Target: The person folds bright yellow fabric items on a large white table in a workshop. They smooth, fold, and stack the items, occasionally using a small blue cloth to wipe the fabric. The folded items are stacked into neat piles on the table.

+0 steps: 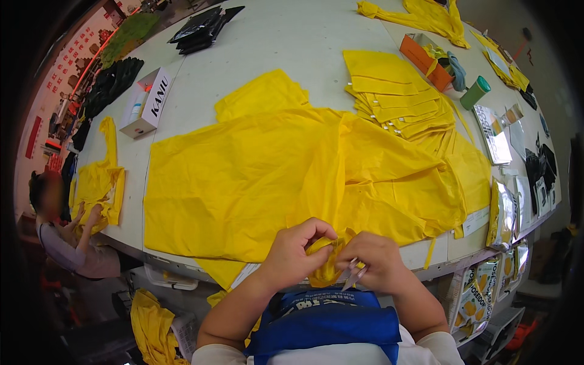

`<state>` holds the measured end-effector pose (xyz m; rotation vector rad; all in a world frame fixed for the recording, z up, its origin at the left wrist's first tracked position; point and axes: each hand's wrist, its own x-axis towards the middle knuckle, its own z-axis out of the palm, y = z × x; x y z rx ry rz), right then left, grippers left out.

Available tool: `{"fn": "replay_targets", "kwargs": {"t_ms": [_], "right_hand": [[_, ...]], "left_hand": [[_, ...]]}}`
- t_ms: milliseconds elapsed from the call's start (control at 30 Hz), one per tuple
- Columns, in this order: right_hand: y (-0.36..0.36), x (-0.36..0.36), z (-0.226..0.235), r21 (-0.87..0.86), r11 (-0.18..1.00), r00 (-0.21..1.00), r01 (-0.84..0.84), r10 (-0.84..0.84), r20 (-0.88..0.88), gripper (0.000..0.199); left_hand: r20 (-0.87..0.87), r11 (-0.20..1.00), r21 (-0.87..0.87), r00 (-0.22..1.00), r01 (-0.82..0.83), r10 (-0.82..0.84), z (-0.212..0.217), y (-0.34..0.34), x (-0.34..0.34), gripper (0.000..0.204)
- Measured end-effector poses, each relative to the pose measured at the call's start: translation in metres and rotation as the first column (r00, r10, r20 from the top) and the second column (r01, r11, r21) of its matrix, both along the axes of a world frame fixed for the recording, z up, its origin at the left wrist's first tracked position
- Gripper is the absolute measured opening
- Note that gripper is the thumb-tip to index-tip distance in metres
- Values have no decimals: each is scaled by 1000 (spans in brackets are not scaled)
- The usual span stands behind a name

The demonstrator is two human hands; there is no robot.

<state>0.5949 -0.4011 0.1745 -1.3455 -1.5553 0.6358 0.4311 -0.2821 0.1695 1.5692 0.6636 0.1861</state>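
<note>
A large yellow cloth garment (237,188) lies spread and creased across the table in front of me. At its near edge my left hand (296,250) is closed, pinching a gathered fold of the garment between thumb and fingers. Close beside it, my right hand (375,260) is closed around small metal snips (349,282), whose pale blades point down toward me. The right fingertips also come up against the yellow cloth, and whether they grip it is hidden. A bit of the fold hangs between the hands, over my blue apron (328,322).
Folded yellow pieces (395,100) are stacked beyond the garment, near an orange box (426,61) and a green bottle (476,92). A white box (146,103) and black packets (204,27) stand at far left. Another person (67,231) handles yellow cloth at the left. Yellow cloth (151,325) hangs below the table.
</note>
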Motion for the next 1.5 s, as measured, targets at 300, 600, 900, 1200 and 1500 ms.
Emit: {"fn": "replay_targets", "kwargs": {"t_ms": [300, 600, 900, 1200, 1500], "right_hand": [[-15, 30, -2, 6, 968, 951, 253, -249, 185, 35], [-5, 23, -5, 36, 978, 977, 206, -208, 47, 28], [20, 18, -46, -460, 887, 422, 47, -434, -796, 19], [6, 16, -41, -437, 896, 366, 71, -431, -825, 19], [-34, 4, 25, -35, 953, 938, 301, -289, 190, 28]], "left_hand": [[130, 969, -245, 991, 21, 12, -1, 2, -2, 30], [146, 951, -305, 989, 52, -8, 1, 3, 2, 30], [270, 983, -31, 946, -178, 180, -2, 14, 9, 37], [364, 442, 844, 930, -303, -57, -4, -20, -7, 31], [495, 319, 853, 832, -412, -248, -9, -17, -8, 16]]}}
